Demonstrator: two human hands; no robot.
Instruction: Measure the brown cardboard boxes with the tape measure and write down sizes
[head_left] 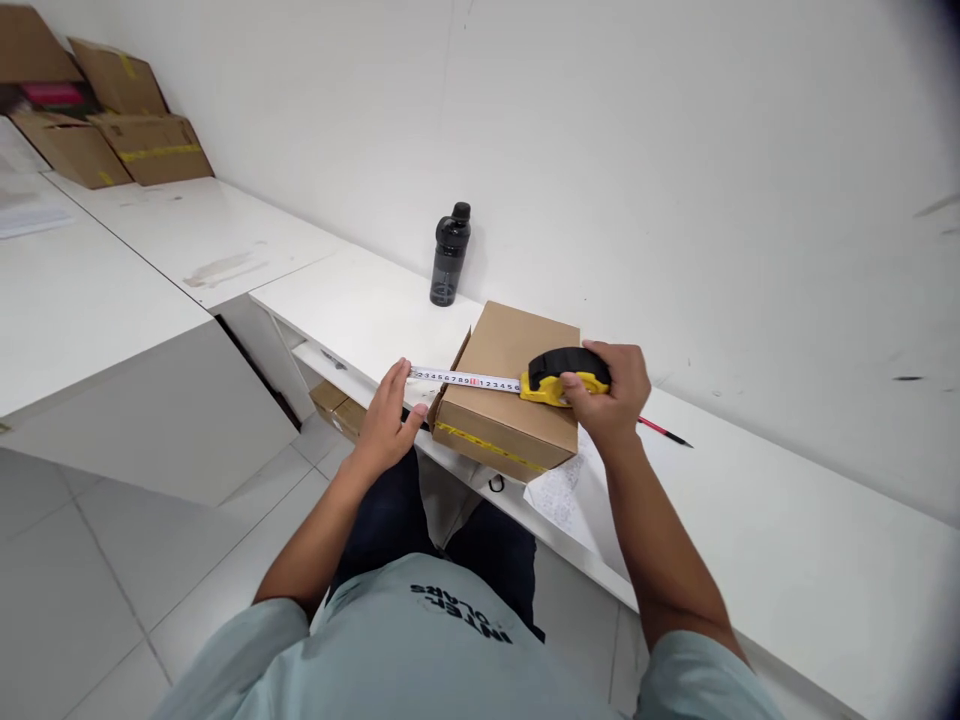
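The wall (675, 200) was white and kinda scuffed, with a white counter (795, 550) along it. A cardboard box (510, 350) sat on that, paper (570, 500) and a black bottle (448, 255) nearby. The right hand (619, 395) had its grip clamped on a yellow tape measure (544, 389) over the box; the left hand (385, 425) had its grip apart, fingertips (406, 366) at the end of the blade (457, 379). Red-and-black pencil (664, 432) lay off right.

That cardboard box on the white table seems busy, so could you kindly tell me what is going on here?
A person's right hand grips a yellow-and-black tape measure over the cardboard box. Its blade is drawn out across the box, with the left hand's fingertips at the far end. A dark bottle stands behind on the white table.
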